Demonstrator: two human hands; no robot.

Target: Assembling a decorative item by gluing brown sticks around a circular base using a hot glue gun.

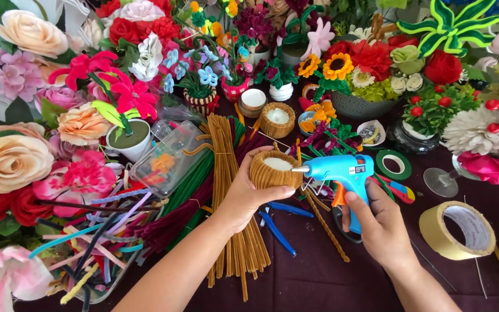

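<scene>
My left hand (249, 193) grips a small round pot (274, 171) wrapped in tan pipe cleaner, white on top, held tilted over the table. My right hand (376, 222) holds a blue hot glue gun (342, 173) by its handle, a finger near the orange trigger. The gun's metal nozzle touches the pot's right rim. Under both hands lie bundles of tan pipe cleaners (226, 150) on the dark maroon tablecloth (319, 277).
Artificial flowers crowd the left side and the back. A clear plastic box (168, 159) sits left of the pot, a second tan pot (277, 120) behind it. A roll of wide beige tape (457, 230), a green tape roll (394, 164) and an overturned glass (443, 180) lie to the right.
</scene>
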